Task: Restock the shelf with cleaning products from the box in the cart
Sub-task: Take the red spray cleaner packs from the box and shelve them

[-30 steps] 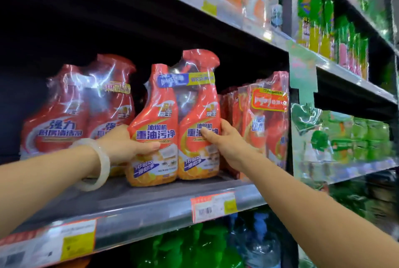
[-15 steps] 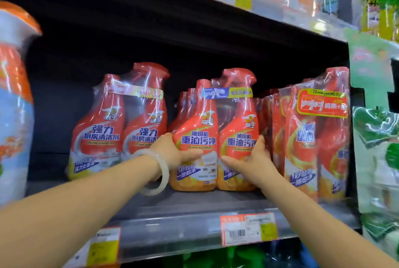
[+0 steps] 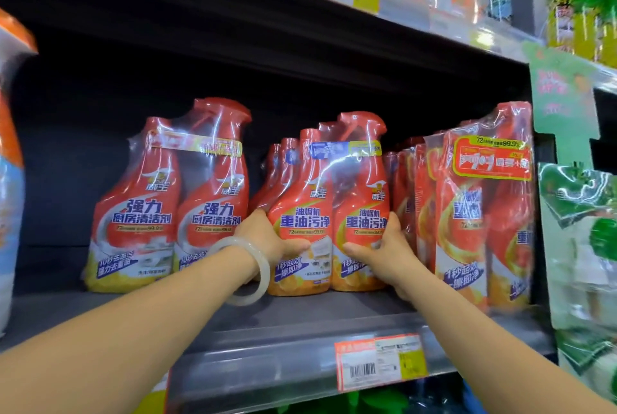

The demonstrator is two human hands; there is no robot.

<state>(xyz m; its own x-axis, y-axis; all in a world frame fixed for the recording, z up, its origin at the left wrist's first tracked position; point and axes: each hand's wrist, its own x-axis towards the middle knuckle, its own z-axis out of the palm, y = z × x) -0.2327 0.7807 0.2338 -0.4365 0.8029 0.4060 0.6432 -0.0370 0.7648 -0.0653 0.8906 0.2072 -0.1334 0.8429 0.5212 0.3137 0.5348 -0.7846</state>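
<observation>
Twin-pack of orange spray cleaner (image 3: 329,213) is now set deeper on the shelf (image 3: 300,343) than a second ago, clasped at its sides by left hand (image 3: 270,241) and right hand (image 3: 384,251) (placement judged nearly done).

Twin-pack of red spray bottles (image 3: 329,213), shrink-wrapped, orange-yellow bases, blue band near the necks. Standing upright on the shelf (image 3: 300,317), squeezed between my two hands. More identical packs sit right behind it.
</observation>
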